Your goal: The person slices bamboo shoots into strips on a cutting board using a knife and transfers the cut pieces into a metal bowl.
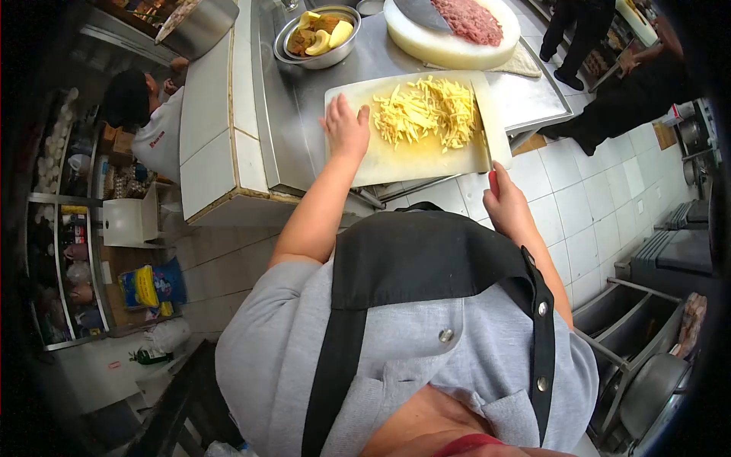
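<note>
The right hand (504, 201), fingers curled round a knife (483, 131) near the cutting board's (392, 165) right edge, should work the yellow strips (426, 114) clear of the spread, seemingly empty left hand (348, 131).

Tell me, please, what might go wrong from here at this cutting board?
The board seems to overhang the near edge of the table, so pressing there might tip it. The knife in the right hand is right beside the strips, so a quick sweep could push some off the board. The mince sits close behind, on a round block, so bits could perhaps fall among the strips.
</note>
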Demonstrator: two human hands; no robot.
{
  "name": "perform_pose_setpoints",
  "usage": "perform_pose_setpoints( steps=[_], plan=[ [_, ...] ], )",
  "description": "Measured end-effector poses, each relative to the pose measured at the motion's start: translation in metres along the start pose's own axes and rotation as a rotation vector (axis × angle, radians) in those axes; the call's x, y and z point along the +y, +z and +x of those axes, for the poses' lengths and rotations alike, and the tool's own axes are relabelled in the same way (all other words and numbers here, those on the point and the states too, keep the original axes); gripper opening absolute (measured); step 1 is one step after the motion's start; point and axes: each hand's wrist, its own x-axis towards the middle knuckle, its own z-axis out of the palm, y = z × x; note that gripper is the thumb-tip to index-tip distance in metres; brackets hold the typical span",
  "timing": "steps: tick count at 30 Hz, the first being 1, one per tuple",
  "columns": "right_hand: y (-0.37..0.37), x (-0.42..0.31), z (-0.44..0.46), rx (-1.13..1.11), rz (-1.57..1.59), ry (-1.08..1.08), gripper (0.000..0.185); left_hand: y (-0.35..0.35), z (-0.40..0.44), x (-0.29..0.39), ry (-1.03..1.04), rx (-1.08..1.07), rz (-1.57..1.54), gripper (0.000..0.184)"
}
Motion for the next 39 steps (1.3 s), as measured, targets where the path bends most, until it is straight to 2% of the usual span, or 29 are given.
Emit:
perform_pose_setpoints(
  steps=[1,3,4,7,9,11,13,16,18,19,21,22,24,25,27,31,34,36,37,39],
  plan=[
    [-0.003,-0.001,0.001,-0.004,0.0,0.001,0.057,0.002,-0.006,-0.005,-0.003,-0.002,0.002,0.064],
    [-0.008,0.0,0.006,0.029,0.067,-0.04,0.056,0.001,-0.014,-0.013,-0.142,-0.359,0.062,0.089],
    [-0.014,0.0,0.006,0.063,0.074,-0.073,0.055,0.004,-0.019,-0.01,-0.094,-0.393,0.14,0.094],
    [-0.028,0.003,0.011,0.1,0.031,-0.035,0.056,0.013,-0.027,0.011,-0.073,-0.395,0.118,0.094],
    [-0.027,0.005,0.014,0.113,0.073,0.011,0.056,0.017,-0.025,0.015,-0.077,-0.368,0.055,0.094],
    [-0.016,0.032,0.028,0.109,0.191,-0.044,0.057,0.023,-0.023,0.017,-0.039,-0.311,-0.045,0.09],
    [-0.01,0.026,0.029,0.011,0.296,0.035,0.057,0.03,-0.019,0.018,0.01,-0.296,-0.105,0.087],
    [-0.008,0.016,0.026,-0.009,0.295,0.087,0.056,0.041,-0.015,0.03,0.084,-0.279,-0.241,0.083],
    [-0.007,0.02,0.025,0.154,0.054,-0.128,0.055,0.05,-0.013,0.043,0.09,-0.243,-0.431,0.074],
    [-0.009,0.018,0.023,0.152,0.052,-0.127,0.055,0.052,-0.011,0.045,0.088,-0.243,-0.432,0.074],
    [-0.013,0.008,0.015,0.202,0.118,-0.205,0.053,0.054,-0.01,0.049,-0.049,-0.093,-0.827,0.063],
    [-0.012,0.004,0.014,0.119,0.199,-0.193,0.052,0.045,-0.011,0.051,-0.056,-0.094,-0.825,0.063],
    [-0.014,-0.015,0.011,-0.125,0.416,-0.111,0.049,0.016,-0.01,0.047,-0.087,0.044,-0.902,0.059],
    [-0.006,-0.02,0.015,-0.224,0.486,-0.143,0.05,0.006,-0.009,0.042,-0.1,0.113,-0.938,0.057],
    [0.0,-0.047,0.02,-0.453,0.457,-0.114,0.051,0.0,-0.011,0.029,-0.08,0.146,-0.983,0.062],
    [0.056,-0.065,0.039,-0.537,0.383,-0.284,0.052,-0.016,-0.018,0.019,-0.113,0.19,-1.12,0.062],
    [0.077,-0.073,0.043,-0.559,0.473,-0.157,0.053,-0.017,-0.027,0.011,-0.108,0.181,-1.146,0.064],
    [0.085,-0.06,0.049,-0.387,0.526,-0.103,0.054,-0.009,-0.035,0.003,-0.163,0.094,-1.204,0.06],
    [0.063,-0.073,0.044,-0.41,0.493,0.061,0.054,-0.006,-0.037,0.001,-0.17,0.091,-1.21,0.06],
    [0.053,-0.062,0.047,-0.401,0.598,0.047,0.054,-0.001,-0.041,-0.003,-0.175,0.073,-1.221,0.062]
  ],
)
